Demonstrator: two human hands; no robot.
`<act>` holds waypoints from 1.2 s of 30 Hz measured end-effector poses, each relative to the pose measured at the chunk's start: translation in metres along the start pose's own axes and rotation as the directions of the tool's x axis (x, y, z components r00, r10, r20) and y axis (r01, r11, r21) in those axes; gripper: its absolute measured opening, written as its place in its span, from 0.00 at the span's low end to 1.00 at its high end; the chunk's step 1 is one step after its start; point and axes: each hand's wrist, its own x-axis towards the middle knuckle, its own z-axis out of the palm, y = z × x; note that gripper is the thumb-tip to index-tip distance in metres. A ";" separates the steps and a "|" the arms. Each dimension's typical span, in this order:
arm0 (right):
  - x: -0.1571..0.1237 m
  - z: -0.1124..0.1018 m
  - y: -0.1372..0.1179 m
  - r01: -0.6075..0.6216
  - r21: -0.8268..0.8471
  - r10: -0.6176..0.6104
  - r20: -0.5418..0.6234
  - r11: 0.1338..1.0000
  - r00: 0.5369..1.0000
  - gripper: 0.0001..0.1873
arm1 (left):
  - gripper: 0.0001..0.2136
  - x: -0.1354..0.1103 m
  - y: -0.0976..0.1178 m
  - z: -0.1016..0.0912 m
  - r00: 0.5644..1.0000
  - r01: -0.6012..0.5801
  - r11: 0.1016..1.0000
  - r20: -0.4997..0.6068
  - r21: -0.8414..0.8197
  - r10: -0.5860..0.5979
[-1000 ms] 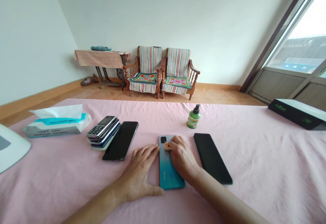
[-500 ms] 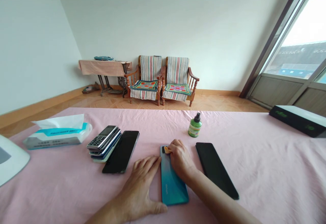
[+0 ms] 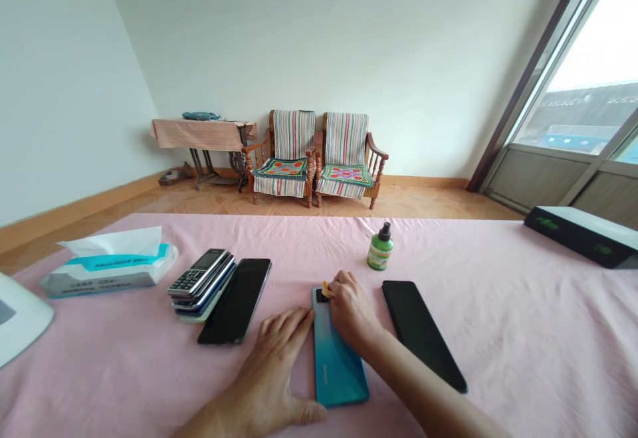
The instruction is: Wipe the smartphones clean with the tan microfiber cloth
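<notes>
A glossy blue-green rectangular phone point(image 3: 339, 378) is lying back-up on the pink-clothed tabletop point(image 3: 538, 331), well in from its far edge. The left hand point(image 3: 279, 365) is resting open along the phone's left side, while the right hand point(image 3: 355, 312) is pinching a small soft-looking orange scrap point(image 3: 326, 290) at the dark camera block point(image 3: 321, 296). If pressure is outweighing that light bracing, the phone could be pivoting on the loose cloth; the scrap could be snagging on the camera rim
</notes>
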 end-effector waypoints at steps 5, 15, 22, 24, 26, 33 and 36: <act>-0.015 -0.004 -0.005 0.023 -0.027 -0.023 0.011 0.999 1.000 0.14 | 0.54 0.000 -0.007 0.007 1.000 -0.013 1.000 -0.022 -0.006 0.012; -0.002 -0.004 -0.010 0.015 -0.052 -0.014 0.017 0.999 1.000 0.13 | 0.55 0.000 -0.012 0.012 1.000 -0.017 1.000 -0.024 0.014 0.017; 0.005 -0.004 -0.011 0.031 -0.066 -0.029 0.030 0.997 0.999 0.15 | 0.55 0.000 -0.012 0.013 0.999 -0.024 1.000 -0.041 0.011 0.025; 0.003 -0.004 -0.012 0.039 -0.066 -0.037 0.025 0.997 0.999 0.15 | 0.55 0.000 -0.010 0.010 1.000 -0.011 1.000 -0.019 0.012 0.011; -0.002 -0.005 -0.014 0.037 -0.075 -0.036 0.015 0.997 0.999 0.14 | 0.55 0.000 -0.007 0.007 1.000 -0.006 1.000 -0.002 0.006 0.006; -0.001 -0.009 -0.015 0.017 -0.066 -0.013 0.057 0.998 0.998 0.15 | 0.55 0.000 -0.009 0.008 1.000 -0.016 1.000 -0.014 -0.006 0.016; -0.003 -0.008 -0.014 0.025 -0.071 -0.022 0.046 0.997 0.999 0.14 | 0.54 0.000 -0.010 0.009 1.000 -0.023 1.000 -0.018 -0.009 0.023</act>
